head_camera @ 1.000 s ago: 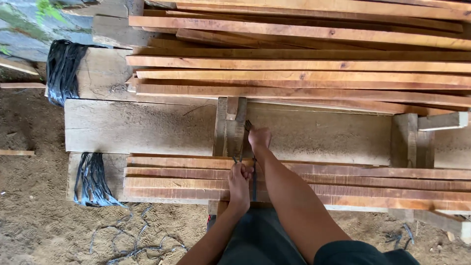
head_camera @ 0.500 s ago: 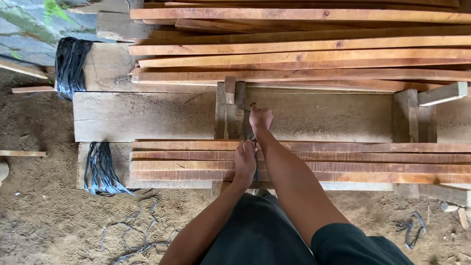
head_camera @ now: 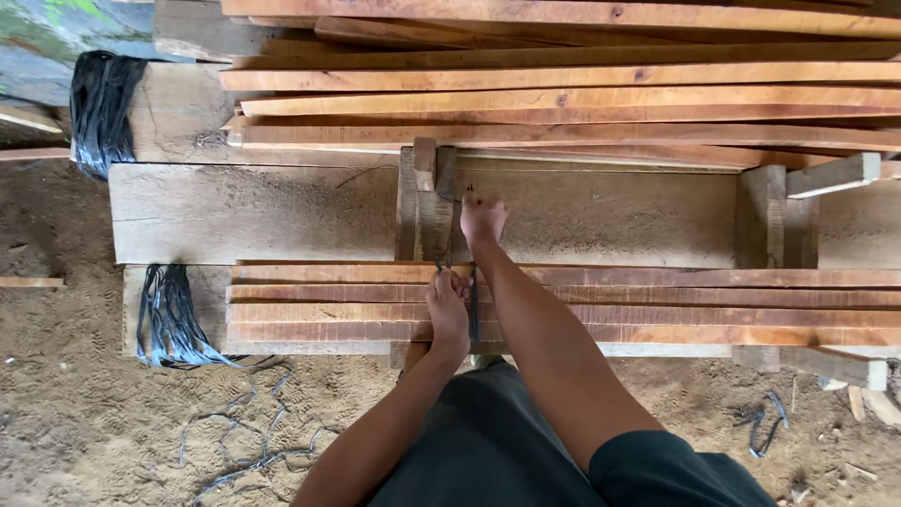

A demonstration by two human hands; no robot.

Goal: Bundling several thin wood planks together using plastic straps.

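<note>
My left hand [head_camera: 448, 310] fingers are closed tight on a black strap [head_camera: 473, 302] over the near wood slats [head_camera: 657, 305]. My right hand [head_camera: 483, 219] pinches its far end by the wood block [head_camera: 424, 202].

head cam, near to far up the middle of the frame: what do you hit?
Dark trousers → left hand on dark strap over near stack of thin reddish wooden slats → right hand → wide grey wooden plank → far pile of reddish wooden slats.
</note>
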